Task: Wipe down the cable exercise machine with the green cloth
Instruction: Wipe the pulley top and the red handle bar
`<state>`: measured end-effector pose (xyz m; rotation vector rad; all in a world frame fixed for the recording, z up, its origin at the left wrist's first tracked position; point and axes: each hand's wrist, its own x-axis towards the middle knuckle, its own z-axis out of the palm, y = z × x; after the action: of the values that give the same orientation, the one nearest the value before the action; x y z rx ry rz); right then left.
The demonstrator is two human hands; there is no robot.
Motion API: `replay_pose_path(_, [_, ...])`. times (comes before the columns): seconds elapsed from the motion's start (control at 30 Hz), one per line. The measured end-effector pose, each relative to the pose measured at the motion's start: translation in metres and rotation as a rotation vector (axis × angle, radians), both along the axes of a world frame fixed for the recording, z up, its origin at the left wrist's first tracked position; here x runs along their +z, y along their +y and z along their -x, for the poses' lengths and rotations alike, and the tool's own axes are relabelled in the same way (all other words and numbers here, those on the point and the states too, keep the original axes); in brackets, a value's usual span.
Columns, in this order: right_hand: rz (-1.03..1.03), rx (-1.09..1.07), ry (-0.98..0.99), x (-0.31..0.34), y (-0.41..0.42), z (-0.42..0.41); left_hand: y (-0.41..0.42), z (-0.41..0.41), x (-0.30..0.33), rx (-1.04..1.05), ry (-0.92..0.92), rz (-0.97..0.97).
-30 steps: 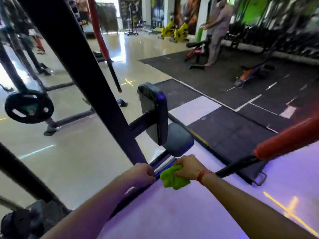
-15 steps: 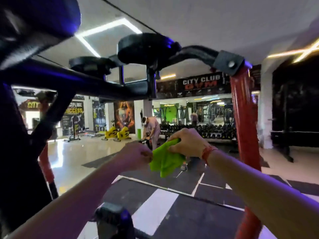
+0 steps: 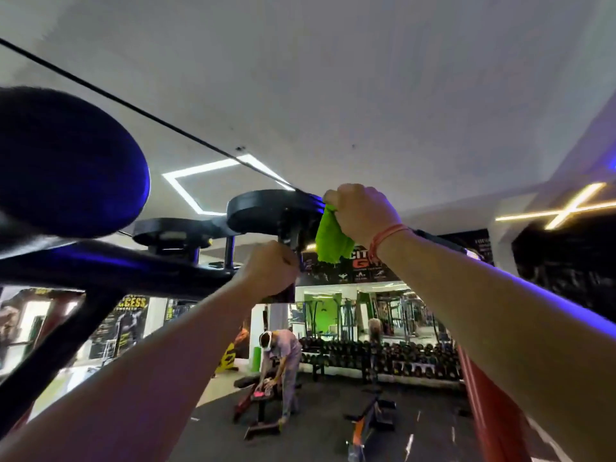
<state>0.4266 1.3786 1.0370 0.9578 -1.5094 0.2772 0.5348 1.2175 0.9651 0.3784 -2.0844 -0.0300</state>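
I look up at the cable machine's black top frame (image 3: 133, 268), which carries round black pulleys (image 3: 266, 211) and a thin cable (image 3: 140, 110) running up left. My right hand (image 3: 363, 211) grips the bunched green cloth (image 3: 331, 240) and holds it against the frame arm just right of the nearest pulley; the cloth's loose end hangs down. My left hand (image 3: 268, 271) is curled round the short black post under that pulley. A red upright (image 3: 490, 411) of the machine stands at lower right, partly hidden by my right forearm.
A large black pad (image 3: 63, 161) bulges in from the left, close to my head. Beyond, a person (image 3: 283, 358) bends over a bench on the dark mat floor. A dumbbell rack (image 3: 383, 358) lines the back wall. White ceiling above.
My view tilted from the floor up to the machine's top. Both hands rose from the low bar: the right carried the cloth up to the top frame, the left took hold of the post.
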Motion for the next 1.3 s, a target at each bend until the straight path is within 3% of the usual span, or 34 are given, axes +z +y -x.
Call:
replay_pose_path(0.13, [-0.041,-0.144,0.129,0.014,-0.011,0.012,-0.005,0.018,0.022,-0.002,0.066,0.004])
replay_pose_path(0.37, [-0.059,-0.371,0.156,0.002,-0.033,0.027,-0.021,0.048,0.036,0.011,0.064,0.024])
replay_pose_path(0.47, [0.01,-0.385,0.053,-0.016,-0.048,0.032,-0.032,0.054,0.037,-0.013,0.068,0.049])
replay_pose_path(0.77, [-0.128,-0.444,0.161,-0.022,-0.085,0.049,-0.056,0.061,0.04,-0.052,0.016,0.124])
replay_pose_path(0.97, [0.003,-0.461,0.152,-0.026,-0.058,0.052,-0.064,0.059,0.041,-0.091,0.033,0.142])
replay_pose_path(1.2, [-0.208,-0.49,0.234,-0.017,-0.073,0.05,-0.065,0.06,0.036,-0.141,0.067,0.113])
replay_pose_path(1.3, [-0.087,-0.516,0.207,-0.022,-0.056,0.05,-0.06,0.059,0.033,-0.155,0.075,0.109])
